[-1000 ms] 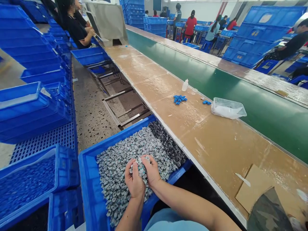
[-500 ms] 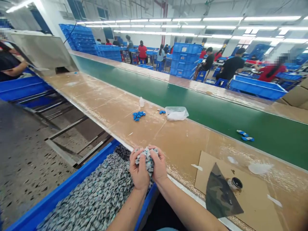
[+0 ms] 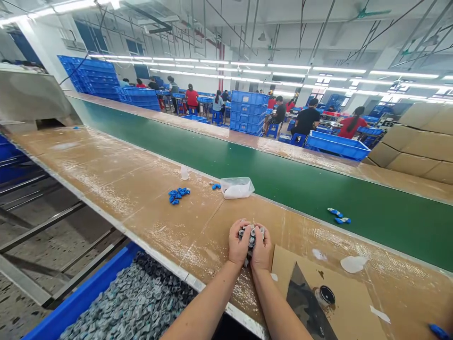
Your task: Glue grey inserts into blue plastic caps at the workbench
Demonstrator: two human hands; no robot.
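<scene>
Cups a heap of small grey-white pieces between curled left hand and right hand, over the shiny brown tabletop. Has a clear rectangular plastic tray beyond, a blue plastic crate of similar pieces at near left.

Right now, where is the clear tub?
In the head view, the clear tub sits at the table's far edge beside the green belt, just right of small blue pieces.
</scene>
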